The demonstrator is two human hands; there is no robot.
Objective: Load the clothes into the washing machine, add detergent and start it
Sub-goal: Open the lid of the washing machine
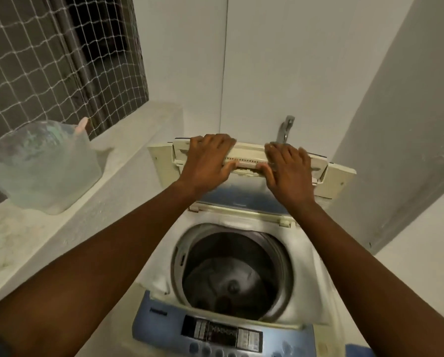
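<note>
Head view, looking down on the washing machine (241, 266), which I take as the landmark. Its lid (244, 199) is folded up and stands raised at the far side of the opening. I have both hands on the lid's upper edge. My left hand (208, 161) lies palm down over the left part of that edge, fingers curled over the far rim and thumb tucked along the near lip; the grip is closed round the lid edge. My right hand (289, 167) rests on the right part of the same edge, fingers spread flat and thumb pointing inward toward the left thumb; it presses on the lid, and I cannot tell whether the fingers hook round it. The two thumbs lie near each other, apart, at the middle of the edge.

Below the lid the drum (231, 274) is open. Its floor is dim and blurred; I see only grey shapes around the central hub and cannot tell whether clothes lie inside. The control panel (221, 333), blue with a dark display and a row of buttons, runs along the machine's near edge.

A tap (285, 130) stands on the wall just behind the lid. To the machine's left, a clear plastic container (43, 163) sits on a white ledge (87, 210), below a netted window (61, 55).
</note>
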